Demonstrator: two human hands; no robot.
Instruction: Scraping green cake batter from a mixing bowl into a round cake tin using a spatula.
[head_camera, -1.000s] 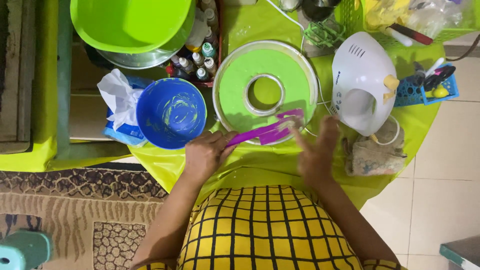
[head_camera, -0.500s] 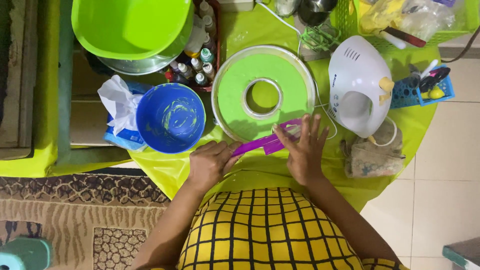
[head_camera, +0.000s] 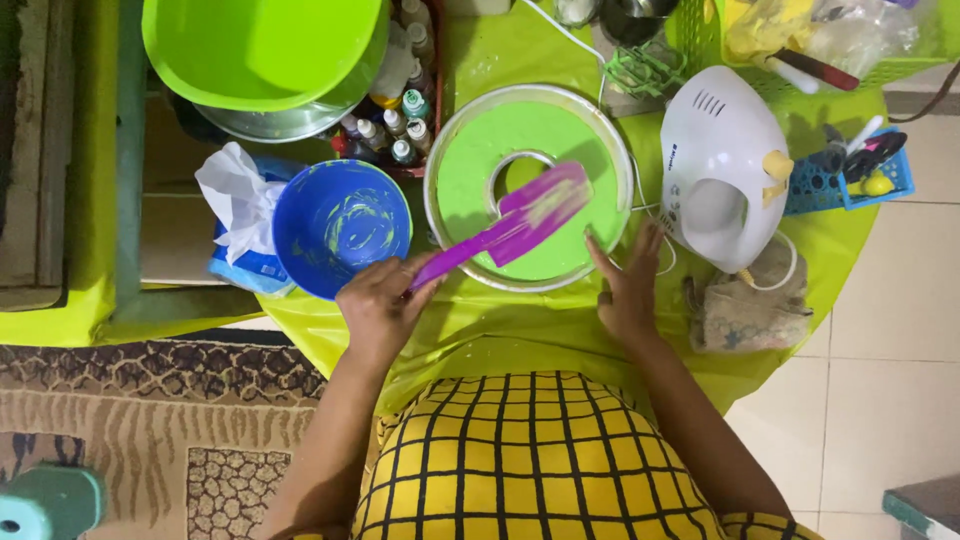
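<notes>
My left hand (head_camera: 378, 305) grips the handle of a purple spatula (head_camera: 510, 224), whose blade hovers over a round ring-shaped cake pan (head_camera: 460, 245) filled with green batter. My right hand (head_camera: 628, 290) rests open on the green tablecloth, its fingertips at the pan's lower right rim. A blue bowl (head_camera: 341, 228) smeared with batter stands just left of the pan, close to my left hand.
A white hand mixer (head_camera: 722, 165) lies right of the pan beside a folded cloth (head_camera: 745, 310). A big green bowl (head_camera: 262, 48) sits at the back left above small colouring bottles (head_camera: 400, 128). A blue basket (head_camera: 850, 170) of tools is far right; a tissue pack (head_camera: 235, 215) is left.
My right hand let go of the spatula blade and moved to the pan's rim. My left hand lifted the spatula up over the batter.
</notes>
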